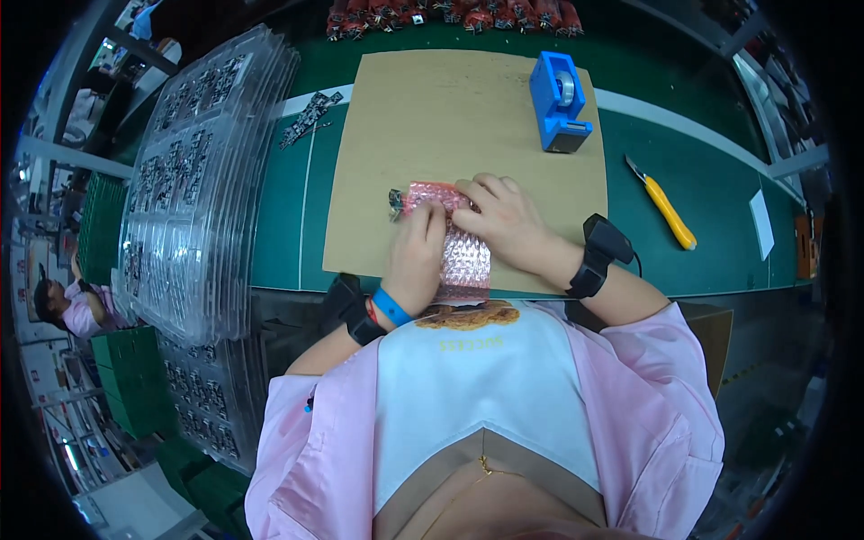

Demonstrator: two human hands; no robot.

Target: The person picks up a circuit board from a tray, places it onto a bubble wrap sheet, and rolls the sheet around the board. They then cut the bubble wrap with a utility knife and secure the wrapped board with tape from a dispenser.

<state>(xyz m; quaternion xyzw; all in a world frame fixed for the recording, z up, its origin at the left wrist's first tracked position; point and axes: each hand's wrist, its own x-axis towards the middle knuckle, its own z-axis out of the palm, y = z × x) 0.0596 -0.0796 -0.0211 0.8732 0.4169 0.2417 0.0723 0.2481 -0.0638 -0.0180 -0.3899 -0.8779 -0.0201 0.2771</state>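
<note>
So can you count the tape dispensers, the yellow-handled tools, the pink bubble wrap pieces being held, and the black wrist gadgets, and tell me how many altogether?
Blue tape dispenser: 1
Yellow-handled tool: 1
Pink bubble wrap being held: 1
Black wrist gadgets: 2
Total: 5

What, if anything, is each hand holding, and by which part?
Pink bubble wrap, near its upper end: the left hand at its left side, the right hand at its right.
</note>
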